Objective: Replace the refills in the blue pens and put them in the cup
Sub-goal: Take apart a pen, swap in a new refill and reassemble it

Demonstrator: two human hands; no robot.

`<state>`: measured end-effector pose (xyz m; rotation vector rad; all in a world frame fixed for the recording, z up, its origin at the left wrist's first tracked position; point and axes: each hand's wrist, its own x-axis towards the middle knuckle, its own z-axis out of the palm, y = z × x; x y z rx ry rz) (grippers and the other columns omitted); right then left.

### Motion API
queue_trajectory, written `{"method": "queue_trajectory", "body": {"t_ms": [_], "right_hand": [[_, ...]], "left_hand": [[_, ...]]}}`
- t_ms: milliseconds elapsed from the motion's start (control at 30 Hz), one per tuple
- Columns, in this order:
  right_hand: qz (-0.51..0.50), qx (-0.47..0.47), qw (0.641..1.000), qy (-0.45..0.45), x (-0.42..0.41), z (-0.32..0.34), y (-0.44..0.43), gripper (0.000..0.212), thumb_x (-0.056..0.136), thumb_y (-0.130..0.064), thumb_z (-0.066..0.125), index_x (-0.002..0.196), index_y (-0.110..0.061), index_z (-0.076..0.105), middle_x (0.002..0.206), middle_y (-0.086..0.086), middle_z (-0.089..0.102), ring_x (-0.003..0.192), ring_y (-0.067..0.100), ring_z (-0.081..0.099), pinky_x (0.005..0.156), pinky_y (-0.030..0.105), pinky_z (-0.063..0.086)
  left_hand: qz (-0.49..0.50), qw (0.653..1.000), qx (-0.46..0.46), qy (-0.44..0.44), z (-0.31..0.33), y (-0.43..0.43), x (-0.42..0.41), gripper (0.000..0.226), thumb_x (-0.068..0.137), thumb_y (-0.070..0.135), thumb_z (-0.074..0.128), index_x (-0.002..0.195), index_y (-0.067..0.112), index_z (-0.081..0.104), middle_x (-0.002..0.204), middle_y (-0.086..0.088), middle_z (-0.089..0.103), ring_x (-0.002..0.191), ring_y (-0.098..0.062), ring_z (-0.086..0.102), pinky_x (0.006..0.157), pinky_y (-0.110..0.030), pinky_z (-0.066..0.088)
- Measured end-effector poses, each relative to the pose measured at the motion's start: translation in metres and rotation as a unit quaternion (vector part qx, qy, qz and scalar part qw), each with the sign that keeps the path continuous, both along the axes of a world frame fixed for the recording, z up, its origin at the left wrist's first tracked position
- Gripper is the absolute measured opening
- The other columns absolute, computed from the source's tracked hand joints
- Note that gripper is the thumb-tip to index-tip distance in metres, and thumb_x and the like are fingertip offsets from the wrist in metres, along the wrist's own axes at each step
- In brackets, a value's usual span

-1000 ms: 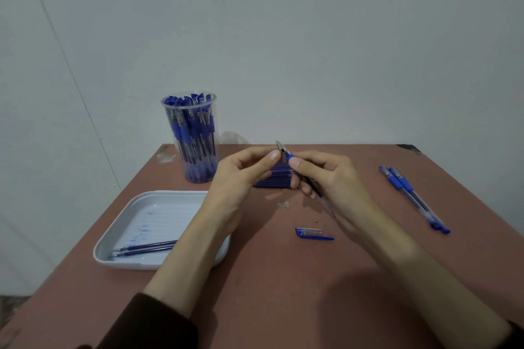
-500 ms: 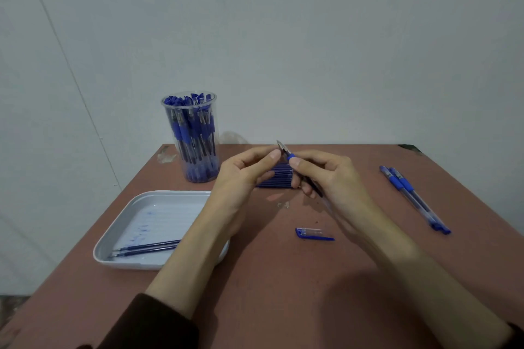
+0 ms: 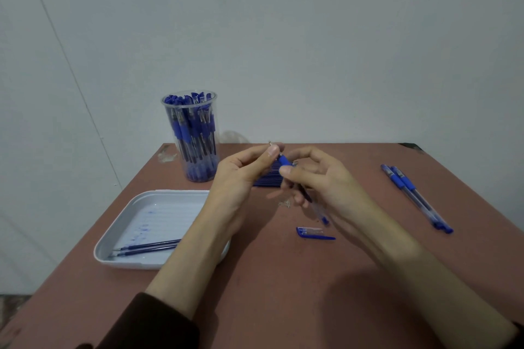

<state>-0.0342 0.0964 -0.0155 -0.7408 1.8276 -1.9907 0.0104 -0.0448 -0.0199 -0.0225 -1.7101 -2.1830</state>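
Both hands hold one uncapped blue pen above the middle of the table. My left hand pinches its metal tip between thumb and forefinger. My right hand grips the clear barrel, whose rear end pokes out below the palm. The pen's blue cap lies on the table just below the hands. A clear cup packed with several blue pens stands at the back left. A pile of blue refills lies behind the hands, partly hidden.
A white tray at the left holds two dark refills and ink stains. Two capped blue pens lie at the right. The reddish-brown table ends at a grey wall.
My right hand's index finger has lifted off the pen's grip and my thumb has slid down it. My left fingers stay on the tip. The pen has barely moved.
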Motion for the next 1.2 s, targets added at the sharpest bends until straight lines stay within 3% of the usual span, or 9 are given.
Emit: {"method": "queue_trajectory", "body": {"t_ms": [67, 233, 433, 667, 900, 967, 1033, 1100, 1200], "right_hand": [[-0.025, 0.019, 0.999, 0.022, -0.001, -0.001, 0.000, 0.013, 0.086, -0.008, 0.067, 0.096, -0.009, 0.059, 0.062, 0.005, 0.060, 0.044, 0.011, 0.046, 0.042, 0.021, 0.038], [0.017, 0.013, 1.000, -0.007, -0.002, -0.002, -0.001, 0.011, 0.093, -0.015, 0.058, 0.097, -0.007, 0.063, 0.062, 0.010, 0.062, 0.044, 0.016, 0.045, 0.044, 0.025, 0.035], [-0.050, 0.077, 0.993, 0.079, -0.004, -0.007, 0.000, 0.004, 0.088, -0.019, 0.068, 0.090, -0.017, 0.065, 0.062, 0.004, 0.060, 0.042, 0.006, 0.039, 0.041, 0.018, 0.031], [0.000, 0.028, 1.000, -0.011, -0.003, -0.006, 0.001, 0.013, 0.088, -0.018, 0.065, 0.090, -0.005, 0.068, 0.055, 0.004, 0.051, 0.039, 0.010, 0.021, 0.045, 0.024, 0.010], [0.012, 0.023, 0.999, -0.034, -0.005, -0.005, 0.000, 0.016, 0.088, -0.018, 0.064, 0.093, -0.004, 0.068, 0.057, 0.006, 0.055, 0.035, 0.007, 0.025, 0.038, 0.018, 0.017], [-0.033, 0.023, 0.999, -0.027, -0.009, -0.006, -0.001, 0.013, 0.090, -0.019, 0.062, 0.094, -0.007, 0.066, 0.058, 0.003, 0.056, 0.036, 0.007, 0.030, 0.041, 0.021, 0.018], [-0.098, 0.018, 0.995, -0.027, -0.014, -0.007, 0.000, 0.012, 0.092, -0.020, 0.061, 0.095, -0.010, 0.066, 0.059, 0.000, 0.057, 0.037, 0.007, 0.033, 0.043, 0.022, 0.019], [-0.152, -0.010, 0.988, -0.032, -0.020, -0.007, 0.004, 0.015, 0.093, -0.020, 0.059, 0.099, -0.007, 0.065, 0.058, -0.001, 0.057, 0.038, 0.008, 0.035, 0.044, 0.023, 0.022], [-0.196, -0.032, 0.979, -0.036, -0.024, -0.004, 0.010, 0.016, 0.094, -0.022, 0.058, 0.104, -0.012, 0.066, 0.058, -0.001, 0.062, 0.040, 0.009, 0.039, 0.047, 0.025, 0.026]], "left_hand": [[0.012, 1.000, 0.013, -0.003, 0.000, -0.002, -0.001, 0.019, 0.074, 0.028, 0.065, 0.085, 0.016, 0.074, 0.087, 0.001, 0.073, 0.087, -0.008, 0.067, 0.078, -0.017, 0.050], [0.016, 0.999, 0.028, -0.012, -0.001, -0.002, -0.003, 0.024, 0.073, 0.029, 0.063, 0.092, 0.015, 0.071, 0.090, 0.007, 0.071, 0.097, -0.004, 0.063, 0.090, -0.019, 0.046], [0.052, 0.997, 0.054, -0.006, -0.001, -0.009, -0.004, 0.022, 0.072, 0.030, 0.063, 0.089, 0.017, 0.071, 0.093, 0.010, 0.071, 0.105, -0.007, 0.061, 0.095, -0.024, 0.043], [0.041, 0.999, 0.033, -0.010, 0.002, -0.011, -0.003, 0.014, 0.085, 0.021, 0.057, 0.087, 0.015, 0.069, 0.082, 0.013, 0.071, 0.086, 0.003, 0.061, 0.087, -0.018, 0.041], [0.037, 0.999, 0.019, -0.011, 0.003, -0.009, -0.001, 0.026, 0.078, 0.030, 0.061, 0.098, 0.016, 0.070, 0.098, 0.011, 0.071, 0.100, 0.000, 0.062, 0.093, -0.022, 0.044], [0.059, 0.997, -0.039, -0.032, -0.001, -0.006, -0.003, 0.031, 0.085, 0.025, 0.062, 0.115, 0.016, 0.064, 0.111, 0.007, 0.068, 0.105, -0.002, 0.060, 0.095, -0.023, 0.045], [0.095, 0.972, -0.208, -0.053, -0.006, -0.003, -0.006, 0.042, 0.087, 0.022, 0.065, 0.128, 0.016, 0.056, 0.116, 0.005, 0.064, 0.102, -0.003, 0.059, 0.092, -0.018, 0.044], [0.077, 0.908, -0.408, -0.057, -0.012, 0.004, -0.004, 0.044, 0.082, 0.030, 0.070, 0.124, 0.020, 0.060, 0.111, 0.008, 0.065, 0.095, -0.004, 0.058, 0.085, -0.016, 0.043], [-0.041, 0.817, -0.573, -0.048, -0.015, 0.014, 0.003, 0.041, 0.074, 0.048, 0.073, 0.110, 0.028, 0.070, 0.101, 0.011, 0.064, 0.093, -0.004, 0.052, 0.084, -0.018, 0.040]]}}
